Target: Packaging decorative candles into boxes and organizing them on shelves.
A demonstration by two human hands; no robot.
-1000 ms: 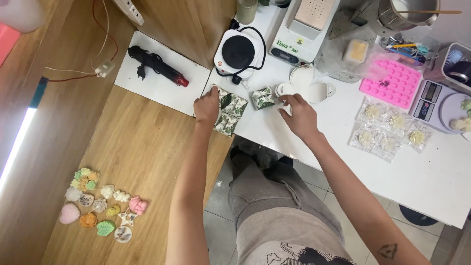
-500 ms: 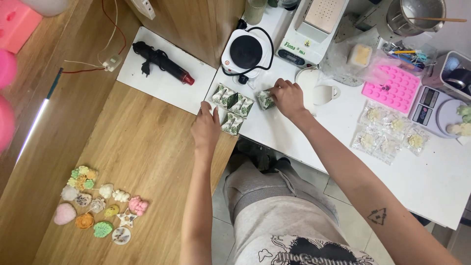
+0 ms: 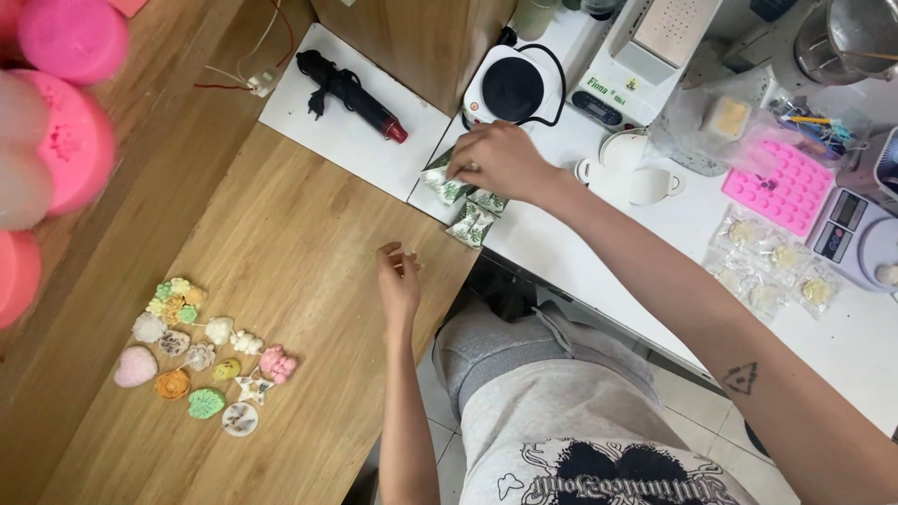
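Fingers of the right hand (image 3: 500, 161) were curled down over a cluster of small leaf-patterned packets (image 3: 460, 194) at the near corner of the white table (image 3: 842, 355), gripping the topmost of them; whether it was lifted clear could not be told. Fingers of the left hand (image 3: 399, 281) were loosely bent and held nothing, hovering over the wooden table (image 3: 271, 252) near its front edge, well apart from the packets. On the white table sat a black-topped hot plate (image 3: 512, 86) just behind the right hand, a pink mould tray (image 3: 790, 185) further right, and a white cup (image 3: 645, 184) between them. A black heat gun (image 3: 351, 93) lay on a white board (image 3: 323, 131). Small coloured moulded shapes (image 3: 201, 360) lay grouped on the wood, far left of both hands.
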